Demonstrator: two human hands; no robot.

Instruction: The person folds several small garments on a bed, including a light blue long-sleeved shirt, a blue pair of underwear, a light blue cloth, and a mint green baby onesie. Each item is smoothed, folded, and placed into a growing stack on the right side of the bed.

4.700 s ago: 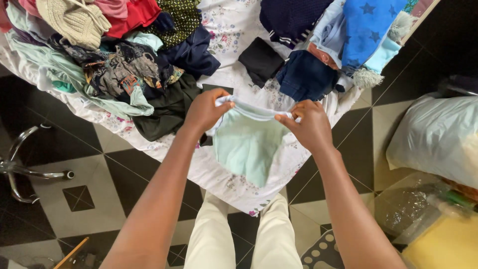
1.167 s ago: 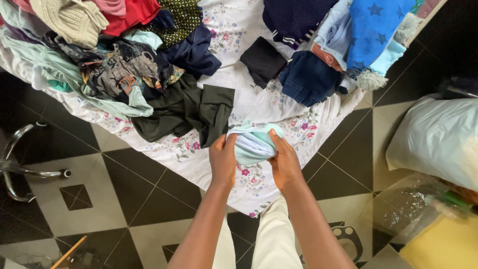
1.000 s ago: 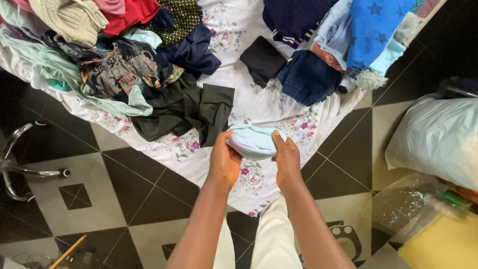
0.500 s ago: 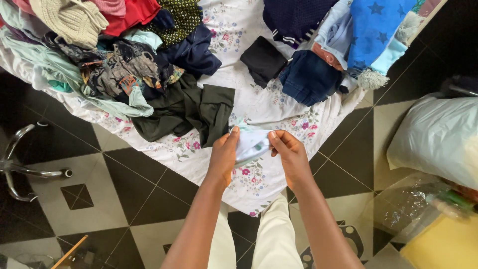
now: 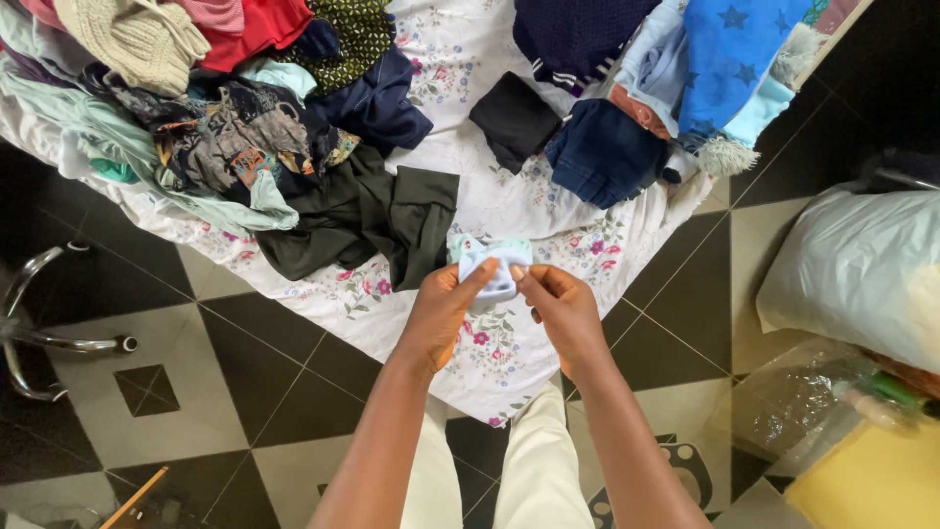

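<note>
There is only one view, from a camera worn on the person's head. It looks almost straight down, along both forearms to the left hand (image 5: 443, 312) and the right hand (image 5: 560, 312), which sit near the middle of the picture and fairly close to the lens. The flowered bed sheet (image 5: 587, 245) with piled clothes fills the upper half, seen from above. Below and at the sides the checkered floor (image 5: 225, 392) shows, farther away. The person's own legs appear at the bottom edge.
</note>
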